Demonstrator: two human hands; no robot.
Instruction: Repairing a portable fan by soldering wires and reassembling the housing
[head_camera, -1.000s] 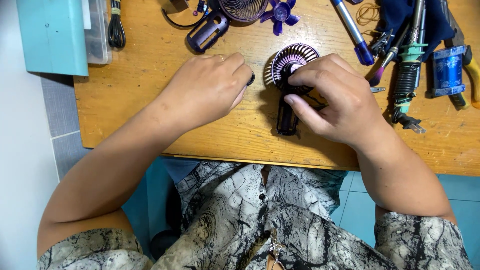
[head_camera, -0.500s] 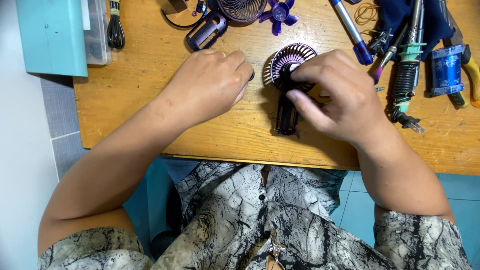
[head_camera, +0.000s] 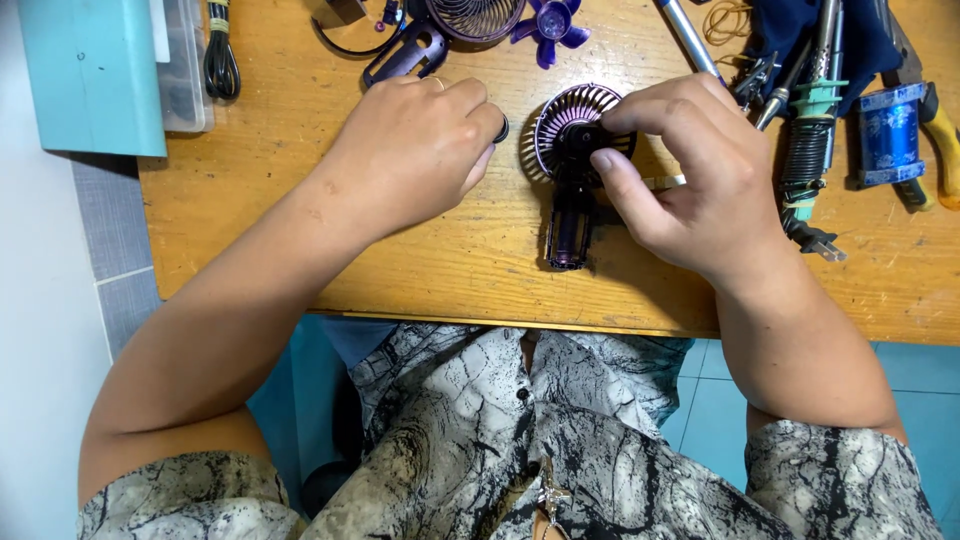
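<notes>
Your right hand (head_camera: 690, 180) is closed on the small purple fan (head_camera: 572, 170) — thumb and forefinger pinch the dark hub at the centre of its round ribbed grille. Your left hand (head_camera: 420, 145) is curled nearly shut, gripping a small dark round part (head_camera: 501, 128) at its fingertips, just beside the grille. Keep the fan flat on the wooden surface (head_camera: 400, 250); steady the hub before bringing the part in. The fan lies mid-surface — long axis running from far edge to near edge, grille toward the far edge, handle toward you.
</notes>
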